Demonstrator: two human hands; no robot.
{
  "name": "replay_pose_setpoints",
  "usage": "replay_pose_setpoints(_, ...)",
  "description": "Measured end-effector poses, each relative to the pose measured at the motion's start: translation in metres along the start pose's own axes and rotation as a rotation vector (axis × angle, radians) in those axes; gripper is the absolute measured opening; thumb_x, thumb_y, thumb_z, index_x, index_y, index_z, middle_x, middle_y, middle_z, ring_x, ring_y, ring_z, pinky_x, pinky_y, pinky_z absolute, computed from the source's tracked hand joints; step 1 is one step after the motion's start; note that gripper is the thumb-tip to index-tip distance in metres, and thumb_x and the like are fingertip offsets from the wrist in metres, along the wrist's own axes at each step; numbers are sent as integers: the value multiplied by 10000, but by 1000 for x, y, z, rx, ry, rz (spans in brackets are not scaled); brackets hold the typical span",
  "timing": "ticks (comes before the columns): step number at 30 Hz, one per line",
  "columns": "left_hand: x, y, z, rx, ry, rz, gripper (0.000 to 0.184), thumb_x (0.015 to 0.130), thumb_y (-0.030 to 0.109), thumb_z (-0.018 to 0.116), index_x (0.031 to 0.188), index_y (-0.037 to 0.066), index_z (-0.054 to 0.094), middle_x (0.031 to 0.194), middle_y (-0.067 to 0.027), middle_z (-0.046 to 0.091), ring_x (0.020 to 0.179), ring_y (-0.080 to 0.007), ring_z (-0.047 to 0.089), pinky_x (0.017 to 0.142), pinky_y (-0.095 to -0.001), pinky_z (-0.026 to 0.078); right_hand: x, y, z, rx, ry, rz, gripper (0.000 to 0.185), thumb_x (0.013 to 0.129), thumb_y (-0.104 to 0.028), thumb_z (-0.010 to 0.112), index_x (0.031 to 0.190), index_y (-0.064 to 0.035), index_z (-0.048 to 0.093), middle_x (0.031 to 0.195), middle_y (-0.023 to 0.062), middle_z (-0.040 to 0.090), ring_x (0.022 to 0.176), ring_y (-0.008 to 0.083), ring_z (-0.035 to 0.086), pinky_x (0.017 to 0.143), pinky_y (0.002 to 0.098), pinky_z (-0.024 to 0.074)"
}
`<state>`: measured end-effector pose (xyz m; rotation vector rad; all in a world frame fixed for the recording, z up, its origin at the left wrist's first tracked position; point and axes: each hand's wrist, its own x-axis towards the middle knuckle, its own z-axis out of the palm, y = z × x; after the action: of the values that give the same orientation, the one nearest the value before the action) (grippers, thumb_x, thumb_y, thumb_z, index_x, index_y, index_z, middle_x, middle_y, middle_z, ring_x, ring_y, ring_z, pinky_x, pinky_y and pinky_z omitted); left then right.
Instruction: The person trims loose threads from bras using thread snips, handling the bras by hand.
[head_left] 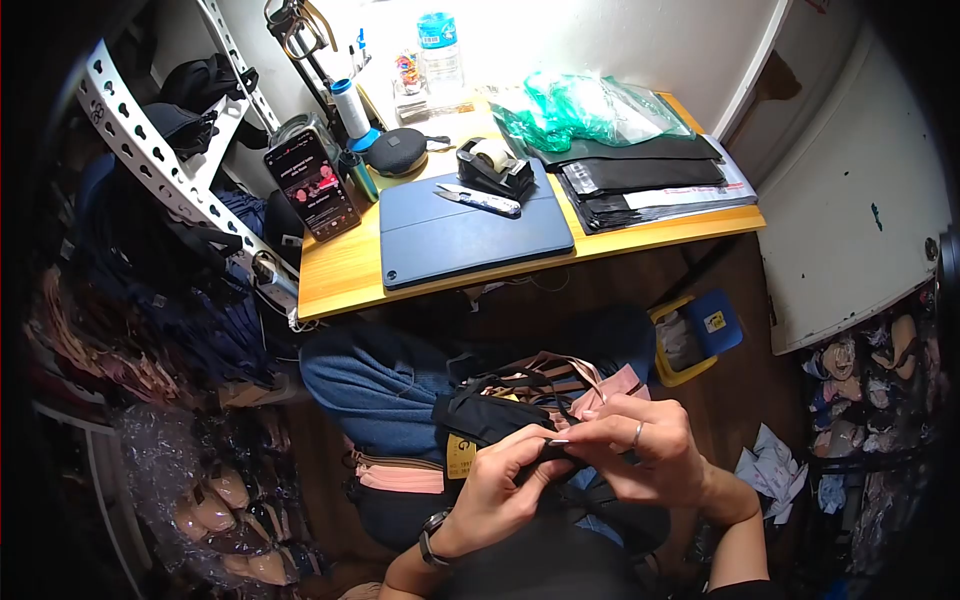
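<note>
My left hand [506, 482], with a watch on its wrist, is closed in a pinch on a black garment strap. Fingertips of my right hand [640, 448], which wears a ring, pinch the same dark fabric close beside it. The exact part between the fingers is mostly hidden. Below them a black garment [485, 418] lies across my lap, with a yellow printed tag [461, 456] hanging from it. Pink fabric with straps [612, 385] sits just beyond my right hand. To the left, a stack of pink and brown garments [400, 475] rests by my leg.
The wooden desk [340, 285] ahead holds a blue tablet case [470, 245], thread snips [485, 200], a tape dispenser [495, 165], a phone [312, 188] and black plastic packs [640, 175]. A yellow-and-blue bin [685, 375] stands underneath. Garments hang or lie on both sides.
</note>
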<state>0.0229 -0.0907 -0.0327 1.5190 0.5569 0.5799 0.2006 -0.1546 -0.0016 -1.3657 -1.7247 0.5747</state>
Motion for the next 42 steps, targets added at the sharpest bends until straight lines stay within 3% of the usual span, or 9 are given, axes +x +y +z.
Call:
replay_pose_setpoints(2,0,-1,-1,12,-26,-4,98,815,-66,616,912,-68,617,885,-78,609,774,-120,570,676,-213,441,2,1,-2,15,-19,-3,272,683,88,707,933,-16,683,727,116,622,663,223,645,608,284,511)
replay_pose_setpoints(5,0,-2,-1,23,-39,10,101,819,-64,612,919,-70,615,885,-83,611,766,-115,572,663,-213,442,4,1,-5,146,-49,-13,202,710,90,669,890,0,655,669,90,553,558,208,561,475,289,407)
replay_pose_setpoints(18,1,-2,4,37,-7,17,89,806,-55,634,894,-68,633,886,-100,633,771,-130,589,679,-222,456,-7,-1,-13,195,-80,95,184,705,84,672,872,8,654,674,94,567,585,205,574,531,289,442)
replay_pose_setpoints(26,1,-6,6,-45,1,-19,74,824,-16,643,881,-64,643,905,-105,640,812,-139,593,733,-231,455,-13,6,-11,222,-17,36,193,708,82,674,888,11,666,746,112,625,673,213,613,606,270,479)
replay_pose_setpoints(34,5,-10,5,-206,-66,-86,91,866,-2,604,923,-60,643,914,-74,630,846,-126,588,768,-229,459,-16,11,-15,271,-3,111,177,717,93,672,870,4,674,798,122,647,739,199,629,723,273,486)
replay_pose_setpoints(38,6,-10,0,-184,-32,-76,163,874,35,612,1009,-55,622,978,-78,617,884,-119,579,789,-229,455,-25,49,-22,294,268,310,131,717,55,685,834,-2,678,837,127,654,792,222,623,823,305,463)
replay_pose_setpoints(40,7,-9,-4,-161,-23,-61,206,875,51,619,1052,-54,610,1010,-83,610,902,-118,575,796,-229,453,-38,96,-28,-382,149,241,148,672,-5,710,817,-5,679,856,122,658,872,262,618,931,346,419)
replay_pose_setpoints(41,8,-8,-8,-48,161,6,311,861,93,646,1127,-49,569,1104,-131,566,969,-171,565,842,-265,445,-50,117,-27,-390,152,249,148,672,-5,710,817,-5,679,856,122,658,872,262,618,931,346,419)
replay_pose_setpoints(42,9,-8,-11,66,347,76,423,847,135,673,1201,-45,527,1198,-179,522,1036,-223,556,888,-301,437,-64,138,-24,-517,-75,305,139,658,-23,694,795,-20,672,879,116,657,961,297,596,957,399,404)
